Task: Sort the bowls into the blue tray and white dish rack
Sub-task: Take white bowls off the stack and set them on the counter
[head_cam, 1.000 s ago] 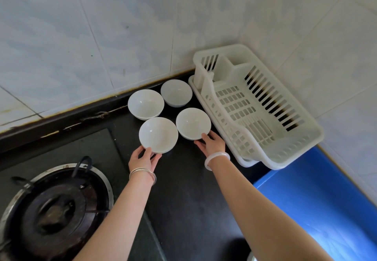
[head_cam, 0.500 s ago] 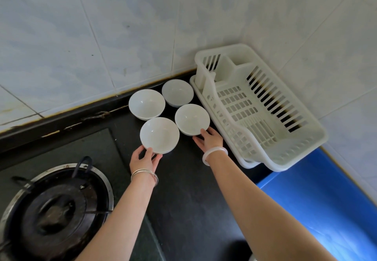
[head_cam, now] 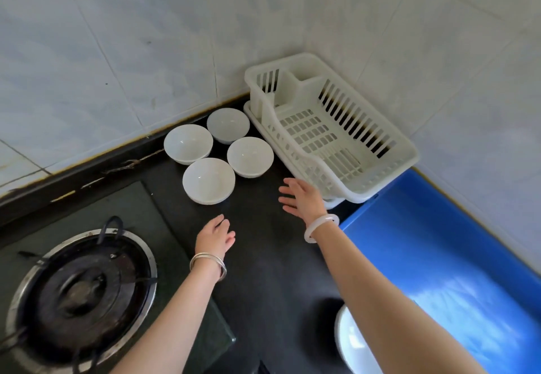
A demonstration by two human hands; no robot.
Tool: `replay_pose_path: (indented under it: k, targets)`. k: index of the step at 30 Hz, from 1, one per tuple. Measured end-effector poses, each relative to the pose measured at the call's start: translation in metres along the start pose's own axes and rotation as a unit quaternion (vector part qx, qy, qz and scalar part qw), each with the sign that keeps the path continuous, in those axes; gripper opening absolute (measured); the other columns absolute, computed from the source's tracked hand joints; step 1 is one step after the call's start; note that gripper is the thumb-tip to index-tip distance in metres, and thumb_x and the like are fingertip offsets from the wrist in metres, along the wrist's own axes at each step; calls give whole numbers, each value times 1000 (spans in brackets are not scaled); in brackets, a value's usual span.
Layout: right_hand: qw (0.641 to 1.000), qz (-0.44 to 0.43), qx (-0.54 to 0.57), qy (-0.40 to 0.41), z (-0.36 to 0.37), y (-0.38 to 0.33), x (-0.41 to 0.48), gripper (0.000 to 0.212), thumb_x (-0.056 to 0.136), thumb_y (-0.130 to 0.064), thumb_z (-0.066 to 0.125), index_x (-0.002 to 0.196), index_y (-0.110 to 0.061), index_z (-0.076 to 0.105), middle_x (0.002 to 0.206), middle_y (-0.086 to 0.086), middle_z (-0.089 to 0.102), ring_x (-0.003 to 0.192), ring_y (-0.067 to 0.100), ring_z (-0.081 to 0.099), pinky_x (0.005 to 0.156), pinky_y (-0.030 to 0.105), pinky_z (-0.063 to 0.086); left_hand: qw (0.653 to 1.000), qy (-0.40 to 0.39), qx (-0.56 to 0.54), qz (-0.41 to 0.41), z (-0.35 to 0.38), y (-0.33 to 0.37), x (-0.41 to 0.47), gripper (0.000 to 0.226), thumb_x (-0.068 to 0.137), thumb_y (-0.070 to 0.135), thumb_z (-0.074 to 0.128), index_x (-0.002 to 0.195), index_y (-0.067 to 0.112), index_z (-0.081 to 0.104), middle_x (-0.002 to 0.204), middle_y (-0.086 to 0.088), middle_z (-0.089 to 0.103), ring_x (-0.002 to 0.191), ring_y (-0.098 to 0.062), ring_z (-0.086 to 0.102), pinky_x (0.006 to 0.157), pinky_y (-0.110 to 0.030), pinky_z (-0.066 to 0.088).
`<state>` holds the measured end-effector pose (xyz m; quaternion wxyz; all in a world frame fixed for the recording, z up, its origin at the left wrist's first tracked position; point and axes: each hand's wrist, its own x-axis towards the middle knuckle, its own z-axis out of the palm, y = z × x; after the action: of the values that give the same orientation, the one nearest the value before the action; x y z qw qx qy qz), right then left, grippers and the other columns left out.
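Several white bowls stand close together on the black counter: a near-left bowl (head_cam: 208, 180), a near-right bowl (head_cam: 250, 156), a far-left bowl (head_cam: 188, 143) and a far-right bowl (head_cam: 228, 125). The white dish rack (head_cam: 345, 151) lies empty to their right against the wall. The blue tray (head_cam: 439, 256) fills the lower right. My left hand (head_cam: 216, 236) hovers below the near-left bowl, fingers loose, holding nothing. My right hand (head_cam: 301, 199) is spread open between the bowls and the rack, touching neither.
A gas burner (head_cam: 79, 294) sits at the lower left on a glass hob. Part of another white dish (head_cam: 351, 341) shows under my right forearm. Tiled walls (head_cam: 117, 51) close the corner behind the bowls and rack.
Both hands have let go of the two near bowls and pulled back toward me. The bowls stay where they were pushed.
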<state>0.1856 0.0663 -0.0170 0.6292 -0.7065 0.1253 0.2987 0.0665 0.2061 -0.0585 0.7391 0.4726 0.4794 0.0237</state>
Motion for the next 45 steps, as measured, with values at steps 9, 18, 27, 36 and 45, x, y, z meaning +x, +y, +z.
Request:
replay_pose_path:
  k: [9,18,27,36,45]
  targets:
    - [973,-68,-208,78,-106,57,-120,21,96,-30,43,103,-24,62,100,-1,66,84,16,63,79,29,51,953,-178,242,28,44,-66,-86,31,92,8,51,121,8,59,111,-12,62,95,-22,62,88,-30,50]
    - [902,-16,-378,207,-175,150,-185,28,94,-26,51,119,-17,59,117,8,59,100,27,59,81,27,39,819,-282,486,113,71,-125,-140,54,87,21,60,138,25,42,133,2,56,122,-18,52,100,-32,40]
    - [884,28,-383,266,-170,165,-185,27,88,-18,58,113,-12,54,113,10,58,99,30,57,76,29,40,854,-272,436,77,70,-142,-147,63,84,6,60,139,26,38,137,-4,50,126,-24,47,100,-44,47]
    - [850,8,-442,288,-178,153,-188,21,94,-21,45,110,-11,52,96,17,65,82,34,58,63,28,35,907,-291,299,-53,68,-147,-141,55,89,0,53,139,16,38,120,-15,58,101,-24,58,83,-35,52]
    - [894,-14,-317,317,-199,140,-197,15,87,-15,49,98,-11,59,79,15,68,78,34,59,65,30,41,928,-292,193,-130,69,-145,-141,51,89,-5,50,135,15,43,96,-6,61,86,-25,65,57,-27,57]
